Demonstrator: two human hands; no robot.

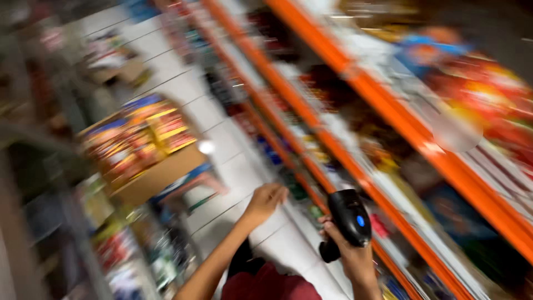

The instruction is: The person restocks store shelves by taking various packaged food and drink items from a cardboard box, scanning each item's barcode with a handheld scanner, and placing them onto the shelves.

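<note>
- Standing in a shop aisle, the view heavily smeared by motion; details of goods cannot be read.
- Far left: dim shelving with blurred packets, too soft to name.
- Left of centre: an open cardboard carton (pixel 145 145) of red, yellow and blue packs sits on a low stool (pixel 191 188) on the pale tiled floor (pixel 183 94).
- Centre: left hand (pixel 265 201) stretched forward toward the low shelves, fingers curled loosely; it looks empty, though blur leaves open whether it touches anything.
- Right of centre: right hand (pixel 347 253) grasping a black handheld scanner (pixel 348 222) by its grip, fingers wrapped around the handle, a blue light showing on the head. The scanner is held in the air, just in front of the lower shelves, near the left hand but apart from it.
- Right: orange shelf rails (pixel 388 111) run diagonally, stacked with red and orange bagged goods (pixel 483 94).
- Judgement: the step looks like lining up the scanner on low-shelf stock while the free hand reaches in.
- Judgement: a next move would call for steadying the head of the scanner square to a label and keeping the left hand out of its beam.
</note>
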